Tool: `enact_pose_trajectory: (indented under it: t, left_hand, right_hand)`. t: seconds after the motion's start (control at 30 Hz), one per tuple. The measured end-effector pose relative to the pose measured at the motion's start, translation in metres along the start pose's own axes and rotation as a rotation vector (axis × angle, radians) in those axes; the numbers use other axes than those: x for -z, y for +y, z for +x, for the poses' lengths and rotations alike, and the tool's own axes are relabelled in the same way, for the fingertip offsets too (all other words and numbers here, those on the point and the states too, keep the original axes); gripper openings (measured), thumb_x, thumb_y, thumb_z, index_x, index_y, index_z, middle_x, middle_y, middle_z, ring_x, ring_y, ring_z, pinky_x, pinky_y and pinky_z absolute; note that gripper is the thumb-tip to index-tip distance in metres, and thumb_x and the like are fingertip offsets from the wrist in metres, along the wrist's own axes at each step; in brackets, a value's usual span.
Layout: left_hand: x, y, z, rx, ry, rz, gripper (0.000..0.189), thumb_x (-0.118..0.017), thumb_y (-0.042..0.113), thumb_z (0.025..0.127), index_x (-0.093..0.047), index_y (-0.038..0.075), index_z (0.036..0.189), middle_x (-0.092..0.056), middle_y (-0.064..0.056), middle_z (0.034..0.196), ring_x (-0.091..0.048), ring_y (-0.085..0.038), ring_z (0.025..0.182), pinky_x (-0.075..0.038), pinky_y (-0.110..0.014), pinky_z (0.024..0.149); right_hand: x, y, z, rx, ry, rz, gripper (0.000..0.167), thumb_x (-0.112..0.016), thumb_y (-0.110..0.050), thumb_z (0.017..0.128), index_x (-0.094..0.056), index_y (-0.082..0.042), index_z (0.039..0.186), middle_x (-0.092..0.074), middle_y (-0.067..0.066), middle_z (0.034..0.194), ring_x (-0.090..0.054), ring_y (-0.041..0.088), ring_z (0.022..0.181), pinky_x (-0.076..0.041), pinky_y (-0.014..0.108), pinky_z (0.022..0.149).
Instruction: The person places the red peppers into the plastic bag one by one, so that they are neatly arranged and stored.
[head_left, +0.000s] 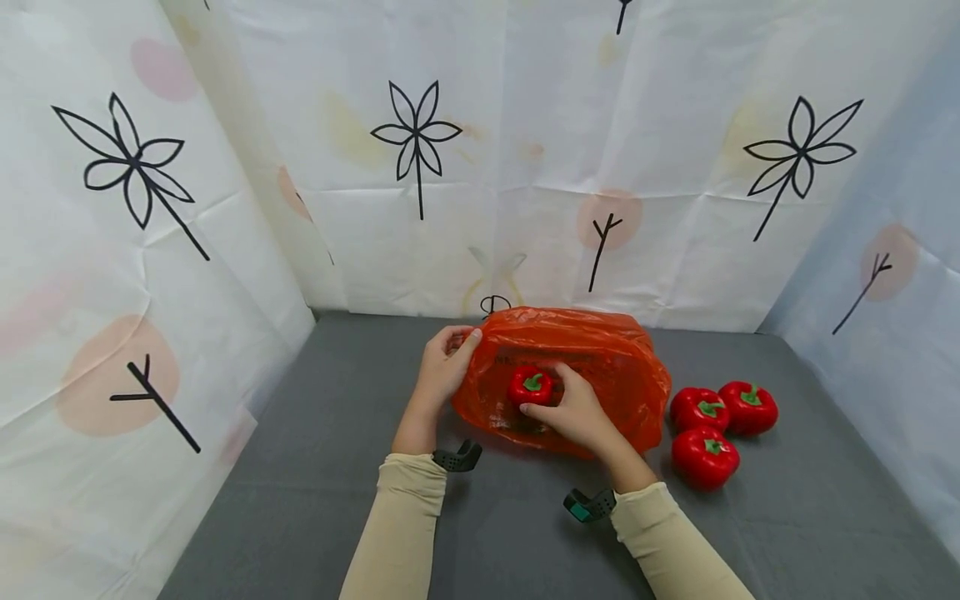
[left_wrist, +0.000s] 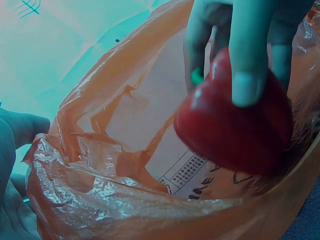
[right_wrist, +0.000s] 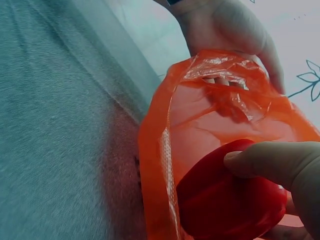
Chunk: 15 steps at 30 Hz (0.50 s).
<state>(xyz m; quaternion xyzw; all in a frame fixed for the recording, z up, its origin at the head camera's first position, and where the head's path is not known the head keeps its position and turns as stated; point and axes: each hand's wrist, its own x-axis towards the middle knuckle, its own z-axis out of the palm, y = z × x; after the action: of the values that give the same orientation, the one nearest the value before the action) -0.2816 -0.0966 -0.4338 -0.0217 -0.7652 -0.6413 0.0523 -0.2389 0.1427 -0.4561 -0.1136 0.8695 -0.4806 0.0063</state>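
Observation:
An orange plastic bag [head_left: 622, 392] lies with its mouth spread wide on the table. My left hand [head_left: 445, 367] grips the bag's rim at its left end, with the thumb on the near side in the head view. A red bell pepper [head_left: 527, 386] with a green stem is in my right hand [head_left: 577, 410], at the bag's mouth. In the left wrist view, fingers wrap the pepper [left_wrist: 235, 125] above printed plastic. The right wrist view has the thumb pressed on the pepper [right_wrist: 225, 200], while my left hand [right_wrist: 230, 30] holds the rim beyond it.
To the right of the bag stand three more red bell peppers [head_left: 705, 458], close together on the grey table [head_left: 315, 500]. White cloth walls [head_left: 525, 167] printed with flowers and trees enclose the back and both sides.

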Motion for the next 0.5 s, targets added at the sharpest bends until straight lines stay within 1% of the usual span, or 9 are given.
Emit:
enact_pose_trajectory:
  t: [0.1, 0.2, 0.37, 0.5]
  left_hand:
    - [0.0, 0.0, 0.0, 0.002, -0.007, 0.0, 0.039, -0.066, 0.045, 0.104, -0.07, 0.015, 0.129, -0.069, -0.009, 0.117, -0.07, -0.024, 0.1, -0.059, -0.039, 0.085]
    - [0.0, 0.0, 0.0, -0.006, -0.006, -0.002, 0.039, -0.067, 0.045, 0.104, -0.07, 0.015, 0.129, -0.069, -0.01, 0.118, -0.07, -0.024, 0.101, -0.06, -0.041, 0.087]
    - [0.0, 0.0, 0.0, -0.016, 0.001, 0.007, 0.038, -0.067, 0.044, 0.104, -0.07, 0.014, 0.129, -0.07, -0.009, 0.118, -0.07, -0.024, 0.101, -0.06, -0.042, 0.088]
    - [0.0, 0.0, 0.0, -0.025, -0.001, 0.008, 0.038, -0.067, 0.042, 0.104, -0.07, 0.014, 0.129, -0.07, -0.01, 0.117, -0.071, -0.024, 0.1, -0.06, -0.042, 0.088]
  right_hand:
    - [-0.004, 0.002, 0.008, -0.023, 0.008, -0.002, 0.075, -0.088, -0.028, 0.087, -0.052, -0.006, 0.149, -0.065, 0.015, 0.139, -0.063, 0.033, 0.125, -0.057, 0.052, 0.103]
    - [-0.007, 0.003, 0.016, -0.019, 0.016, 0.0, 0.074, -0.088, -0.026, 0.087, -0.052, -0.005, 0.149, -0.065, 0.017, 0.14, -0.063, 0.035, 0.125, -0.056, 0.054, 0.104]
    - [-0.01, 0.003, 0.029, -0.004, 0.035, 0.007, 0.072, -0.088, -0.024, 0.087, -0.053, -0.008, 0.147, -0.065, 0.017, 0.14, -0.064, 0.035, 0.127, -0.054, 0.055, 0.107]
    - [-0.012, 0.003, 0.035, -0.04, 0.055, 0.031, 0.072, -0.089, -0.022, 0.086, -0.053, -0.007, 0.147, -0.065, 0.018, 0.14, -0.063, 0.037, 0.128, -0.052, 0.056, 0.109]
